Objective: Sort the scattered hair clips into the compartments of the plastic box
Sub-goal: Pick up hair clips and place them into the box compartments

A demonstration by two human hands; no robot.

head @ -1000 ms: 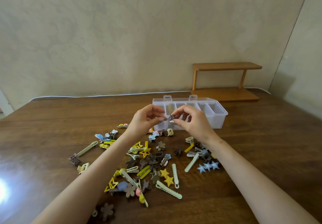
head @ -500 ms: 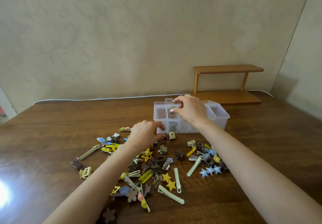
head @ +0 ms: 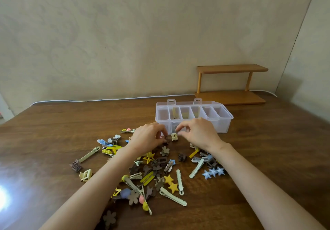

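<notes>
Though the plastic box (head: 221, 126) holds few, most hair clips (head: 173, 187) litter your bench (head: 267, 158); left hand (head: 148, 137), right hand (head: 198, 133) curl, grip unclear.

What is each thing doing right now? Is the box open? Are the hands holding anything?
Box: lid open, a clip in its second compartment from the left.
Clips: scattered loose on the table.
Left hand: fingers curled down at the pile, grip unclear.
Right hand: fingertips pinched together by the box, grip unclear.
Cream clip: lies on the table between the hands.
</notes>
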